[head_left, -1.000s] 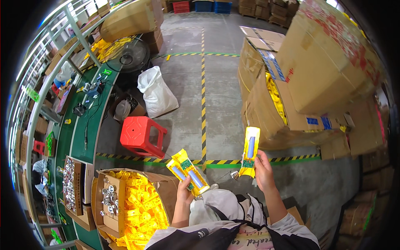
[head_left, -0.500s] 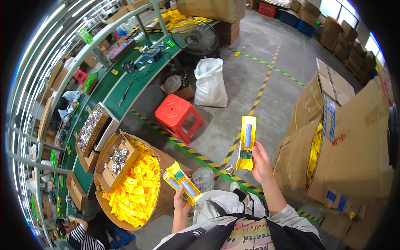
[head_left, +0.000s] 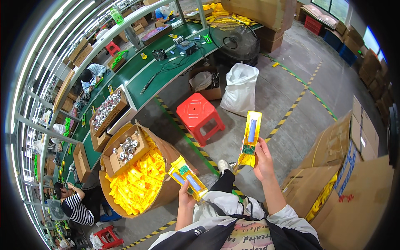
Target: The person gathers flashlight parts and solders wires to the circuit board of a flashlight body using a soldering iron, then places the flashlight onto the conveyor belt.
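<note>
My right hand [head_left: 263, 161] is closed on the lower part of a yellow plastic housing [head_left: 255, 118], held upright. In its open side lie a blue cylindrical battery and a green circuit board, with a small metal end piece and wire at the bottom. Lower and to the left, my left hand [head_left: 186, 199] grips what looks like two similar yellow housings [head_left: 201, 187] side by side, tilted, with blue batteries and green boards showing. A large round carton [head_left: 170, 156] of loose yellow housings [head_left: 137, 183] is just left of my left hand.
On that carton rests a small box [head_left: 111, 160] of silvery round parts. Behind it, a green workbench [head_left: 143, 86] carries another box of such parts. A red stool [head_left: 196, 110] and white sack [head_left: 241, 89] stand ahead. Large cartons [head_left: 316, 154] are at right; a seated person [head_left: 79, 208] is at lower left.
My view has turned, so the stool, sack and bench sit farther right. A foot now shows ahead of me. Both hands keep hold of their housings.
</note>
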A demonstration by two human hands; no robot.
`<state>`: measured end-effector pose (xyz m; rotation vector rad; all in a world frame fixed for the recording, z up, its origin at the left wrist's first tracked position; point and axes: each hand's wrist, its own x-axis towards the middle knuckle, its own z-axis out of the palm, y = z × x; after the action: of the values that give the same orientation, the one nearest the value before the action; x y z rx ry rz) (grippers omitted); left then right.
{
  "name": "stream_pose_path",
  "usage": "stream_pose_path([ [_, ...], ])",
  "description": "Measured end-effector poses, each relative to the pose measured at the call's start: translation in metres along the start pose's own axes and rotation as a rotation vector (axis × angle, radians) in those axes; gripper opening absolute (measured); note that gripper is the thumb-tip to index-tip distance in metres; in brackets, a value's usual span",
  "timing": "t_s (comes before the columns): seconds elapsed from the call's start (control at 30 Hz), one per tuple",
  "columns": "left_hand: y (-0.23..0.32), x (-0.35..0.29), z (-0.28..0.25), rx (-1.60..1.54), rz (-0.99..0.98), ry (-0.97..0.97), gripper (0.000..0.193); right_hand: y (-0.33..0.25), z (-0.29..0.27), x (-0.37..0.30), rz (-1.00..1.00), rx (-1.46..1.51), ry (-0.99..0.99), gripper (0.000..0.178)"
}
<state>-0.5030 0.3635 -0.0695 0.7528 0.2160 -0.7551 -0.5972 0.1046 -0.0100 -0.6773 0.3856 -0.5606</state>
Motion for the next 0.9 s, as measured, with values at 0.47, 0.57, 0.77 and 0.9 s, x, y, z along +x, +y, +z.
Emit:
stream_pose_path([
  [0.47,0.044,0.175,0.056,-0.089,0.032,0.096,0.046,-0.002,0.051,0.215,0.170,-0.027,-0.064,0.037],
  [0.57,0.051,0.187,0.069,-0.121,0.080,0.178,0.046,0.000,0.067,0.252,0.232,-0.015,-0.104,0.037],
  [0.77,0.040,0.188,0.086,-0.200,0.237,0.311,0.047,0.007,0.085,0.311,0.428,-0.023,-0.262,0.036],
  [0.9,0.020,0.169,0.094,-0.339,0.345,0.406,0.047,0.023,0.104,0.336,0.585,-0.034,-0.360,0.037],
])
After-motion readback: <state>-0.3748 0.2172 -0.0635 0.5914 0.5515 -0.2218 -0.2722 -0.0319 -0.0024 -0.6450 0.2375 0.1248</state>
